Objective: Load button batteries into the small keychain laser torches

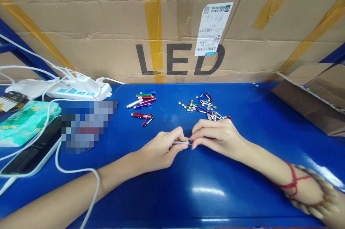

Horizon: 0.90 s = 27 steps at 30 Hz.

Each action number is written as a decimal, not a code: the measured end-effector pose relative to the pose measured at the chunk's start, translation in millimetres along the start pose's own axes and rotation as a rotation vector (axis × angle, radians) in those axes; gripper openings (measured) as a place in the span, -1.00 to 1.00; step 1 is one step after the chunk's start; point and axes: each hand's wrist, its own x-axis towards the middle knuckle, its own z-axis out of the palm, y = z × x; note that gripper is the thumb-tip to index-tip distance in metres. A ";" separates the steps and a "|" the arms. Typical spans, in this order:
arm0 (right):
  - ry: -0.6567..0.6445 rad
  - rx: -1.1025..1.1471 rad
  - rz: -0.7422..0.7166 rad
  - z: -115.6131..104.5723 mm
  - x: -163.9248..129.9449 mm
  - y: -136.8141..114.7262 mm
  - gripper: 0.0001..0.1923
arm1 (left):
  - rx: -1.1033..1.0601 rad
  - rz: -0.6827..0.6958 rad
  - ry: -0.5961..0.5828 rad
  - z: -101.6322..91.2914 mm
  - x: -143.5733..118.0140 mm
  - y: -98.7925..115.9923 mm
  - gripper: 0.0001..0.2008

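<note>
Over the middle of the table, my left hand is closed around a slim silver penlight, held level with one end pointing right. My right hand meets that end in a pinch, with a small dark piece at its fingertips; I cannot make out whether this is part of the penlight or separate. Beyond my hands, to the left, lie several coloured penlights. Nearer is a red penlight with a red carabiner at its end. Several button cells and carabiners are scattered past my right hand.
A large cardboard box stands along the blue table's back edge. On the left are a white power strip, a phone, a green tissue pack and a cable crossing my left forearm. An open carton sits right.
</note>
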 end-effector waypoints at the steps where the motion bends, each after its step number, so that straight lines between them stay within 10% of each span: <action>1: -0.002 0.021 0.012 0.7 -0.2 0.3 -0.88 | 0.008 0.012 0.006 0.3 0.0 0.1 -0.89; 27: 0.004 0.353 0.531 7.7 8.9 -11.4 -0.82 | 0.042 0.085 0.190 6.7 0.7 -4.8 -0.97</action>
